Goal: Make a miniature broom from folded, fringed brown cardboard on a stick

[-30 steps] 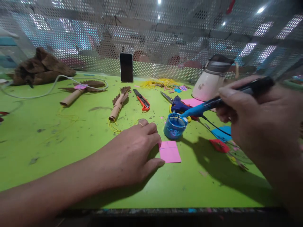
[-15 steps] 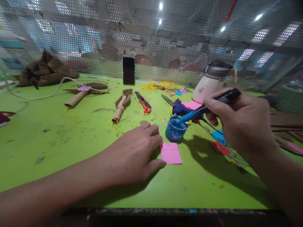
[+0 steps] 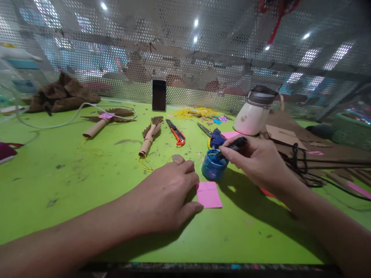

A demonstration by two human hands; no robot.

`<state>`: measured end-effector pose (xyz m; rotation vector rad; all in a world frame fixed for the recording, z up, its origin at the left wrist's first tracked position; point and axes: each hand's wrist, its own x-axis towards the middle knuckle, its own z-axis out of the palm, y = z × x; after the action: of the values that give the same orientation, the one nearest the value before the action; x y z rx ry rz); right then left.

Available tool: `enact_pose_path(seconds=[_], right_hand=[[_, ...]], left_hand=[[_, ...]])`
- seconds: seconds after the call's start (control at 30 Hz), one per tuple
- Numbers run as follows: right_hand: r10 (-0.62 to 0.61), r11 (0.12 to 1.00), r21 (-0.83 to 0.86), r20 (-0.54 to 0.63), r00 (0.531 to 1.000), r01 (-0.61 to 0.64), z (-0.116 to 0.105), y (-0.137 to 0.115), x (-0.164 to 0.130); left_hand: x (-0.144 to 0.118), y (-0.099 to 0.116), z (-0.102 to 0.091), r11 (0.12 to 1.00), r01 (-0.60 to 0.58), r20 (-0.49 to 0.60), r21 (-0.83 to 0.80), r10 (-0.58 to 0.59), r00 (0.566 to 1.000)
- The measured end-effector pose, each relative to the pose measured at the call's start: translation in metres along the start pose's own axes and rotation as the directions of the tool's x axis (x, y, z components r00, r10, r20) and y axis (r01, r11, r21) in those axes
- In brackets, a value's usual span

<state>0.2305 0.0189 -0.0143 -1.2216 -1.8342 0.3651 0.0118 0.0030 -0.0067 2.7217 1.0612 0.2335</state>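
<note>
I take the blue paint pot (image 3: pixel 213 168) on the green table (image 3: pixel 87 181) as landmark. Far left of it lie two brown paper rolls (image 3: pixel 148 137), then an orange cutter (image 3: pixel 176 132) behind-left. My left hand (image 3: pixel 165 195) lies flat, fingers loosely together, just left of the pot, fingertips pressing the pink paper square (image 3: pixel 208 194) in front of it. My right hand (image 3: pixel 257 160), right of the pot, pinches a dark brush (image 3: pixel 232 146) whose tip dips in. A white jug (image 3: pixel 255 112) stands behind-right.
</note>
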Motion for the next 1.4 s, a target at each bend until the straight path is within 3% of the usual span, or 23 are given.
enact_pose_path(seconds=[0.17,0.4,0.53,0.67,0.77,0.97,1.1,1.23,1.4], right_hand=[[-0.031,1.0,-0.009,-0.078,0.996,0.03,0.001,0.0,-0.002],[-0.101,0.989,-0.121,-0.085,0.991,0.091,-0.003,-0.007,-0.005],[-0.067,0.997,-0.057,-0.218,0.974,0.056,-0.011,-0.015,-0.006],[-0.009,0.997,0.066,-0.388,0.922,0.038,-0.017,-0.021,-0.006],[0.046,0.981,0.19,-0.445,0.894,0.044,-0.018,-0.021,-0.005],[0.212,0.889,0.457,-0.333,0.919,-0.039,-0.019,-0.017,-0.004],[0.278,0.838,0.53,-0.21,0.938,-0.13,-0.016,-0.019,-0.008],[0.243,0.867,0.472,-0.123,0.962,-0.158,-0.012,-0.02,-0.013],[0.142,0.952,0.273,0.019,0.99,-0.141,-0.006,-0.027,-0.015]], left_hand=[[0.0,-0.001,0.0,1.0,-0.023,0.008,-0.006,0.023,1.0],[-0.001,-0.001,0.002,1.0,-0.014,-0.003,-0.007,0.014,1.0],[0.0,0.001,0.001,1.0,0.0,0.012,-0.022,0.0,1.0],[0.0,0.001,0.0,1.0,0.012,0.026,-0.026,-0.011,1.0],[0.001,0.001,0.0,1.0,0.014,0.033,-0.019,-0.014,0.999],[0.001,0.002,-0.001,0.999,0.03,0.033,-0.019,-0.029,0.999],[-0.001,0.001,0.001,0.999,0.038,0.017,-0.033,-0.037,0.999],[-0.001,-0.001,0.004,0.999,0.016,-0.004,-0.042,-0.016,1.0],[0.001,-0.001,0.002,0.999,0.004,0.02,-0.034,-0.003,1.0]])
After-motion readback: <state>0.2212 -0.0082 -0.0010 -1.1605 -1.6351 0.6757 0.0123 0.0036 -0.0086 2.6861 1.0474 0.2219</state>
